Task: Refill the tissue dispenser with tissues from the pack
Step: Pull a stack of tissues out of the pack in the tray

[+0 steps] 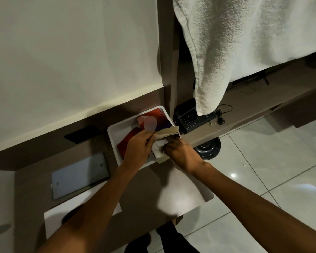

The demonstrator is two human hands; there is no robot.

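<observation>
Forearms: both reach in from the bottom edge, bare, crossing above a white counter [188, 194] and meeting over a white tray [115, 137].
Left hand [138, 145]: knuckles up over the tray, fingers curled down onto the beige edge of the dispenser [167, 133]; whether they pinch it or only press on it cannot be told.
Right hand [181, 152]: just beside the left, fingers bent and closed around a crumpled wad of white tissues [159, 148], pushing against it at the dispenser's opening.
Tissues: between the two hands, touching both, partly hidden by the fingers.
Dispenser: at the tray's right edge, mostly covered by the hands; only its beige upper flap shows clearly.
Pack [153, 118]: red and purple, lying flat inside the tray behind the left hand, with a pale translucent flap on top.
Tray: on the brown ledge against the cream wall, near the corner.
Phone [192, 120]: dark, keypad visible, just right of the tray on the next shelf.
Towel [244, 44]: white, hanging from above, its lower tip over the phone.
Bowl [207, 148]: dark, round, below the shelf edge, right of the right hand.
Floor [263, 161]: glossy pale tiles.
</observation>
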